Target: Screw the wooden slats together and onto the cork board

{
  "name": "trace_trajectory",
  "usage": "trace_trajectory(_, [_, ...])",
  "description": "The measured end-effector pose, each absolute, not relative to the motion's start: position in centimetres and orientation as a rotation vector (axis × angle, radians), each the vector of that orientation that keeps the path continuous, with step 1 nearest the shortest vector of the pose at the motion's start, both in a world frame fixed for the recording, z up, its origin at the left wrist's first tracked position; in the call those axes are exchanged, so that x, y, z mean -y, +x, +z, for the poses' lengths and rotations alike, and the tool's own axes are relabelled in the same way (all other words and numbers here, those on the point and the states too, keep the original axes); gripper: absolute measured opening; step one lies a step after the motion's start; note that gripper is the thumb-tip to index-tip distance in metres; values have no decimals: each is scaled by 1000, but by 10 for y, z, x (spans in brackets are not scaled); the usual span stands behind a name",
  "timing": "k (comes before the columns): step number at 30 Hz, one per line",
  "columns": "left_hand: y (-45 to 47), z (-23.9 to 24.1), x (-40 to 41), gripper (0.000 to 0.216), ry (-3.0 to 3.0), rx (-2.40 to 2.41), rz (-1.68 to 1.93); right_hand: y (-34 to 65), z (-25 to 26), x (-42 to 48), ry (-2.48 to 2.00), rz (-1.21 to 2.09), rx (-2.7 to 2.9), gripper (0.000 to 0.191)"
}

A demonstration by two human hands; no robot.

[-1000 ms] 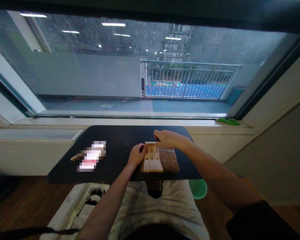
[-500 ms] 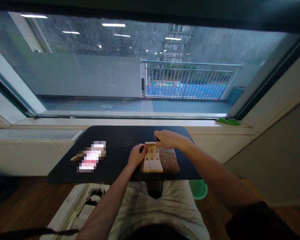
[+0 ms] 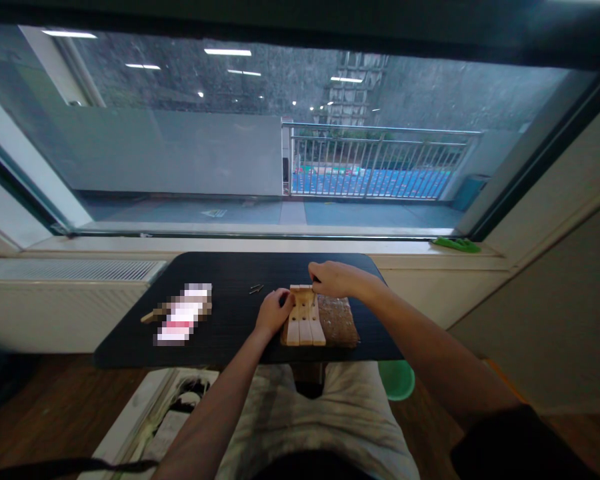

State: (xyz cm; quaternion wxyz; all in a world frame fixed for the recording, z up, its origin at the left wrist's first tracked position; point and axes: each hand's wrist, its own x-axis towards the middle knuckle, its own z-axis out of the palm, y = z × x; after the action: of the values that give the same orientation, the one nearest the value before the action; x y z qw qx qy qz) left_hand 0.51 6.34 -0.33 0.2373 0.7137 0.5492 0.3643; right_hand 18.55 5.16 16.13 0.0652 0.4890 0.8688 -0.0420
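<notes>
A pale wooden piece [image 3: 303, 323] made of three joined slats with small holes lies on the black tabletop [image 3: 230, 320]. My left hand [image 3: 273, 312] rests curled against its left edge and holds it. Over its far right corner my right hand [image 3: 333, 279] is closed in a pinch, and a thin metal tool shows below the fingers. A brown rough-textured board [image 3: 338, 321] lies flat beside the wooden piece on the right.
Two small dark screws [image 3: 255, 289] lie left of the hands. A blurred pink and white pack [image 3: 183, 320] and a wooden stick [image 3: 153, 313] sit at the table's left. A green stool [image 3: 399, 379] stands under the table's right side. A window sill runs behind.
</notes>
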Motion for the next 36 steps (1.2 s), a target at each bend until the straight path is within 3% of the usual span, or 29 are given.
trace_trajectory(36, [5,-4,-63,25,1937,-1509,1008,173,171,-49,1566,-101,-2473,36])
